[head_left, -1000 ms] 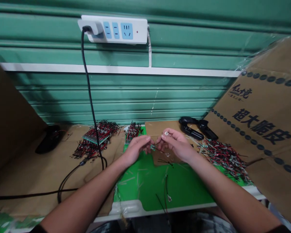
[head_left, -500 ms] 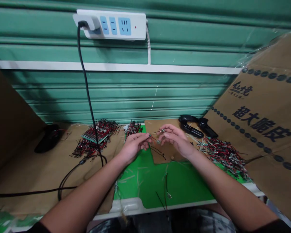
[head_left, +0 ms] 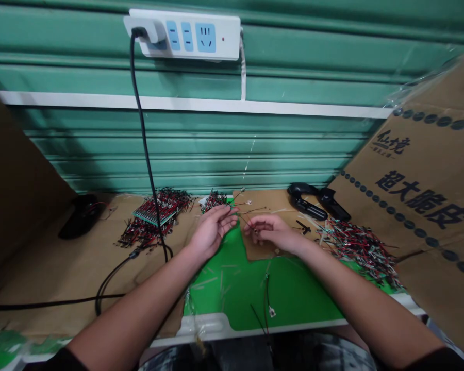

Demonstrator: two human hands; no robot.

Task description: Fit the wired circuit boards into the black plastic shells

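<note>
Left hand [head_left: 212, 232] drawn away, open; right hand [head_left: 270, 232] pinching thin black wires [head_left: 253, 210] over a cardboard sheet [head_left: 265, 250].

The person's right hand [head_left: 272, 233] is curling over the thin dark wires [head_left: 247, 210] and hiding their ends, so nobody standing here could say whether it is pinching them. The tiny metal tips on those wires are showing too small to make out. The heap of red-and-black wires [head_left: 358, 247] is blurring into a tangle, a shadowy black object [head_left: 83, 217] is sitting too dark to identify, and the brown printed cardboard sheet [head_left: 421, 206] and black power cord [head_left: 50, 301] are running out of view at the right and left.
</note>
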